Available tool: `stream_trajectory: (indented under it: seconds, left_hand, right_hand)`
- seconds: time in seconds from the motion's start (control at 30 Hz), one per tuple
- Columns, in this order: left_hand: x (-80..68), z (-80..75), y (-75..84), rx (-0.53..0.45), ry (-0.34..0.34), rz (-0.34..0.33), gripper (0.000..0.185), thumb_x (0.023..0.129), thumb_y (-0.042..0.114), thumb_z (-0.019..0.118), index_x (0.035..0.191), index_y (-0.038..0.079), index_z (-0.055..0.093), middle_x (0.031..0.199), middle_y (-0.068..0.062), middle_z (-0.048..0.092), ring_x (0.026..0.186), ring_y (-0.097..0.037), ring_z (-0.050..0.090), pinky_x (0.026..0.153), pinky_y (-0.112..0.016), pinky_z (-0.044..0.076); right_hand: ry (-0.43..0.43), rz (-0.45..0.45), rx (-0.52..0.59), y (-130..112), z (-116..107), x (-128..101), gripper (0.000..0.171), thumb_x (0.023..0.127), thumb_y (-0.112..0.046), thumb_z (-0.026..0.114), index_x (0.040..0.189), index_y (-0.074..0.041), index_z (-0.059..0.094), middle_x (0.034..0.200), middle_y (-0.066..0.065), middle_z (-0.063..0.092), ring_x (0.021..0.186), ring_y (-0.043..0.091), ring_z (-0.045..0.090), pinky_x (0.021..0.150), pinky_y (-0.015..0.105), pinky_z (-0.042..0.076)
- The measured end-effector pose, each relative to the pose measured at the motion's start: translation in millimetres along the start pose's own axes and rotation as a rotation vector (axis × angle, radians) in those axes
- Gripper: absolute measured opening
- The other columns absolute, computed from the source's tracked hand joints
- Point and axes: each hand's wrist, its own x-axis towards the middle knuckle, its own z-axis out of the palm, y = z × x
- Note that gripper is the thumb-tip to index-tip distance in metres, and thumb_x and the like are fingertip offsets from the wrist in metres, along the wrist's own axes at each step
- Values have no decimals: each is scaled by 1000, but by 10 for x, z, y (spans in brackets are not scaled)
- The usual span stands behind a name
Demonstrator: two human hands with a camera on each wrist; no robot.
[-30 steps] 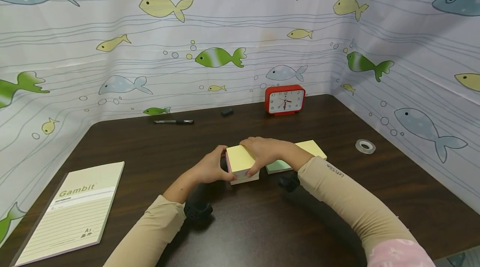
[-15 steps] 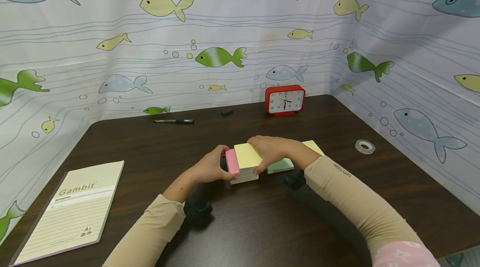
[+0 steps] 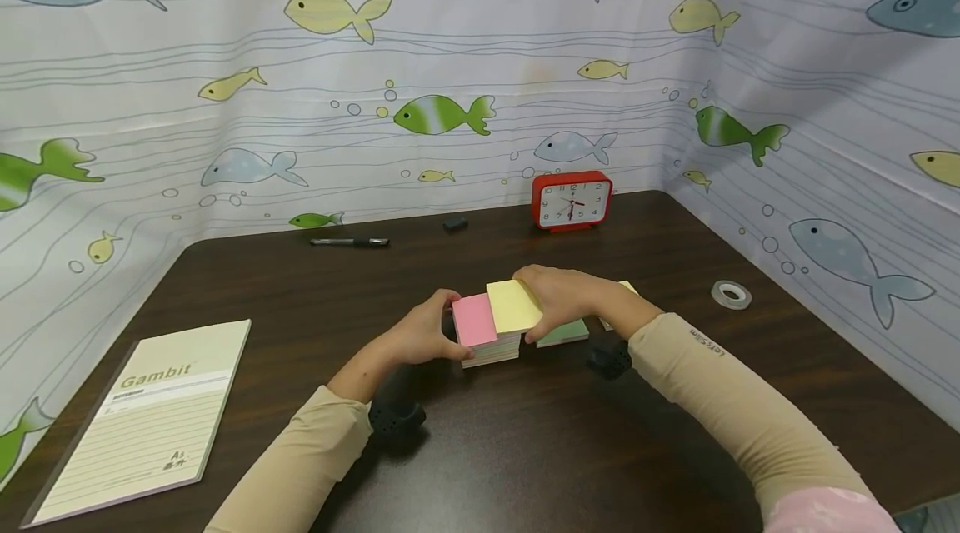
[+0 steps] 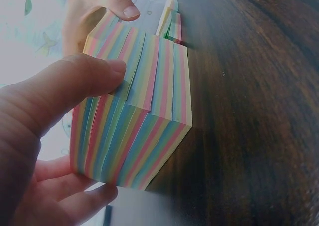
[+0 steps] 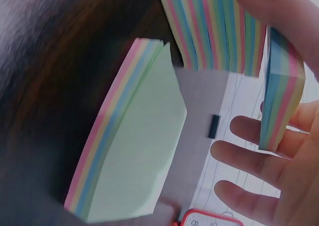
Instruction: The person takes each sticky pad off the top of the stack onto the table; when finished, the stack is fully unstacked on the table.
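A stack of sticky note pads (image 3: 474,321) with a pink top stands at mid-table, its sides striped in several colours in the left wrist view. My left hand (image 3: 420,335) grips it from the left, thumb on the near side and fingers behind. With my right hand (image 3: 564,296) I pinch a yellow-topped sticky note pad (image 3: 513,306), which overlaps the right part of the stack's top. In the right wrist view this pad (image 5: 284,89) sits between thumb and fingers. Right of the stack lies a green-topped pad (image 3: 564,333); my right forearm partly hides another yellow pad (image 3: 628,286).
A Gambit notebook (image 3: 142,416) lies at the left. Toward the back are a pen (image 3: 349,242), a small dark block (image 3: 454,224) and a red clock (image 3: 572,201). A tape roll (image 3: 731,295) lies at the right; a fish-print curtain (image 3: 435,33) borders the table.
My right hand has moved right with the yellow-topped pad, sliding it partly off the stack and uncovering the pink top. My left hand has stayed on the stack.
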Motion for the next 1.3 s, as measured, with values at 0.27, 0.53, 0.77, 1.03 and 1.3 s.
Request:
stream_trajectory:
  seconds: [0.27,0.53,0.77,1.03,1.3]
  left_hand:
    - [6,-9,0,0,-10,14,81,60,25,79,123,3,33,121,-14,44,111,-27,42,89,-43,33]
    - [20,-17,-19,16,-20,35,81,61,25,78,123,2,32,122,-16,43,111,-28,41,89,-44,33]
    - [11,-27,-14,20,-29,26,82,61,27,79,124,2,32,122,-16,43,112,-28,41,90,-44,32]
    - [4,-24,-11,-5,-32,37,80,61,26,79,122,2,33,123,-14,42,115,-28,39,91,-44,32]
    - [2,-20,-11,9,-25,40,80,61,27,79,122,2,33,122,-14,43,114,-27,41,90,-43,32]
  right_hand:
    - [28,31,8,148,-31,-108,86,60,-44,73,125,-3,34,110,6,44,87,17,43,70,31,39]
    - [21,79,-32,299,-77,-221,86,62,-43,72,127,-2,33,118,10,42,92,20,42,78,37,39]
    - [7,107,-33,406,-119,-308,90,61,-44,72,128,1,32,123,15,40,98,23,42,84,42,37]
    - [14,128,-12,542,-111,-411,92,60,-42,75,127,3,32,123,17,38,99,24,42,84,44,36]
    - [36,176,-17,755,-48,-525,92,59,-37,78,127,4,32,117,18,40,93,25,44,81,44,38]
